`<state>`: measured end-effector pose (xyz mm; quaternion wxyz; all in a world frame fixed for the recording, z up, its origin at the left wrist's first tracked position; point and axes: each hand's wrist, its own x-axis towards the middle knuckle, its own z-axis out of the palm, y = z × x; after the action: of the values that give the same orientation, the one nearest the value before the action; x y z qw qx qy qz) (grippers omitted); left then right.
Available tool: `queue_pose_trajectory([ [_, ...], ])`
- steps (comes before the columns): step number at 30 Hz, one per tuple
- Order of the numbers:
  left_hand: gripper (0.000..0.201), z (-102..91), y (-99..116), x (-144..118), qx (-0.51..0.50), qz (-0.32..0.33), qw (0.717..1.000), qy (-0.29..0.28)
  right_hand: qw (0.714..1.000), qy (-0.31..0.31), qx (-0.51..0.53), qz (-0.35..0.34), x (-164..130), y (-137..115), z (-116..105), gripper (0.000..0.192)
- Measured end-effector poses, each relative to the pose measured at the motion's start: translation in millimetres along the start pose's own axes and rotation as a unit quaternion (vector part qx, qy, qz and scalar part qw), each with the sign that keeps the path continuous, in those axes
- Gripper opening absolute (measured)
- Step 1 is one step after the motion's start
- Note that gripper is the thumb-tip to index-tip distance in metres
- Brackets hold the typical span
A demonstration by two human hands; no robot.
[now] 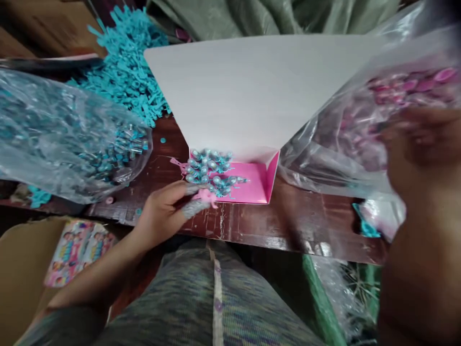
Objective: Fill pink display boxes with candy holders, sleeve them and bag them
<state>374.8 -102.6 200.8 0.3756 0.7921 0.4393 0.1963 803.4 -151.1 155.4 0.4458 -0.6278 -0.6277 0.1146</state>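
Pink piece (206, 196), small and flat, pinched at the fingertips of the left hand (163, 214), whose forefinger wears a grey wrap; piece lies on the dark wooden table (252, 223) at the near edge of the cluster. Cluster of silvery-blue beaded items (209, 172), just beyond the left fingertips, heaped in the mouth of a pink box (259, 182) with its white lid (252, 91) raised behind. Right hand (419, 149), blurred, up against a clear bag of pink items (367, 129); whether its fingers are closed or spread cannot be told. Clear bag of blue items (68, 139), to the left of the left hand, resting on the table. Loose heap of turquoise plastic pieces (129, 67), farther off, beyond that bag.
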Motion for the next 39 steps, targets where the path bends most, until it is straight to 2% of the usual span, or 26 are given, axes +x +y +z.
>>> queue_pose_trajectory([
  [1, 0.02, 5.7, 3.3, 5.5, -0.023, 0.013, 0.999, -0.033, 0.999, -0.017, 0.028, 0.009, -14.5, -24.9, 12.8, 0.04],
  [2, 0.019, 11.6, 6.5, 12.3, -0.041, 0.027, 0.996, -0.071, 0.994, -0.042, 0.098, 0.016, -27.0, -47.7, 26.9, 0.041],
  [3, 0.019, 17.4, 9.2, 19.9, -0.054, 0.042, 0.992, -0.105, 0.983, -0.097, 0.155, -0.024, -36.8, -66.9, 41.1, 0.042],
  [4, 0.02, 22.8, 11.5, 27.5, -0.064, 0.058, 0.987, -0.135, 0.973, -0.119, 0.19, -0.046, -43.5, -81.3, 54.1, 0.043],
  [6, 0.022, 31.7, 13.9, 40.4, -0.079, 0.085, 0.978, -0.175, 0.958, -0.147, 0.233, -0.08, -48.9, -94.7, 72.7, 0.042],
  [8, 0.023, 37.1, 13.7, 47.8, -0.079, 0.112, 0.972, -0.192, 0.958, -0.146, 0.232, -0.083, -48.4, -93.1, 79.3, 0.039],
  [11, 0.022, 40.4, 10.3, 47.9, -0.012, 0.182, 0.969, -0.165, 0.964, -0.153, 0.191, -0.101, -46.2, -84.0, 76.7, 0.033],
  [14, 0.028, 42.9, 7.0, 41.6, 0.144, 0.267, 0.948, -0.095, 0.975, -0.142, 0.129, -0.11, -47.3, -84.4, 78.1, 0.024],
  [17, 0.03, 46.2, 8.2, 39.1, 0.254, 0.318, 0.912, -0.042, 0.985, -0.135, 0.099, -0.047, -50.6, -93.5, 88.0, 0.021],
  [20, 0.028, 46.3, 14.1, 45.7, 0.277, 0.343, 0.897, -0.021, 0.974, -0.179, 0.13, 0.045, -47.5, -96.2, 92.9, 0.044],
  [22, 0.026, 42.8, 16.6, 54.2, 0.25, 0.319, 0.914, -0.037, 0.976, -0.169, 0.125, 0.066, -38.0, -82.6, 84.5, 0.05],
  [23, 0.024, 40.1, 16.4, 58.9, 0.225, 0.289, 0.929, -0.054, 0.985, -0.13, 0.094, 0.07, -31.1, -69.2, 75.3, 0.051],
  [25, 0.022, 34.7, 12.0, 68.1, 0.155, 0.21, 0.962, -0.085, 0.996, 0.003, -0.03, 0.083, -15.1, -29.5, 48.2, 0.051],
  [27, 0.018, 31.8, 3.8, 75.3, 0.065, 0.131, 0.984, -0.102, 0.964, 0.127, -0.207, 0.106, 0.4, 22.2, 15.3, 0.052],
  [28, 0.013, 32.0, -0.6, 78.0, 0.016, 0.097, 0.99, -0.103, 0.952, 0.15, -0.238, 0.12, 7.1, 49.4, -0.2, 0.055],
  [29, 0.011, 33.5, -4.7, 79.9, -0.03, 0.068, 0.992, -0.103, 0.949, 0.152, -0.248, 0.125, 12.8, 75.4, -13.9, 0.059],
  [31, 0.018, 39.2, -10.0, 82.0, -0.095, 0.021, 0.99, -0.104, 0.957, 0.113, -0.241, 0.114, 20.4, 118.7, -34.7, 0.068],
  [33, 0.021, 45.9, -11.0, 83.1, -0.129, -0.008, 0.986, -0.107, 0.969, 0.056, -0.222, 0.09, 22.2, 143.0, -48.7, 0.075],
  [35, 0.022, 50.7, -8.8, 84.2, -0.159, -0.023, 0.981, -0.106, 0.974, 0.007, -0.217, 0.071, 17.5, 142.3, -58.9, 0.071],
  [36, 0.022, 51.9, -7.1, 84.8, -0.175, -0.029, 0.979, -0.105, 0.973, -0.012, -0.223, 0.066, 12.6, 131.6, -62.2, 0.063],
  [38, 0.023, 52.5, -3.1, 85.9, -0.202, -0.043, 0.972, -0.109, 0.966, -0.006, -0.246, 0.086, -2.7, 91.3, -61.0, 0.043],
  [39, 0.022, 52.6, -0.8, 86.2, -0.211, -0.051, 0.969, -0.117, 0.961, 0.02, -0.257, 0.095, -12.5, 64.0, -54.5, 0.039],
])
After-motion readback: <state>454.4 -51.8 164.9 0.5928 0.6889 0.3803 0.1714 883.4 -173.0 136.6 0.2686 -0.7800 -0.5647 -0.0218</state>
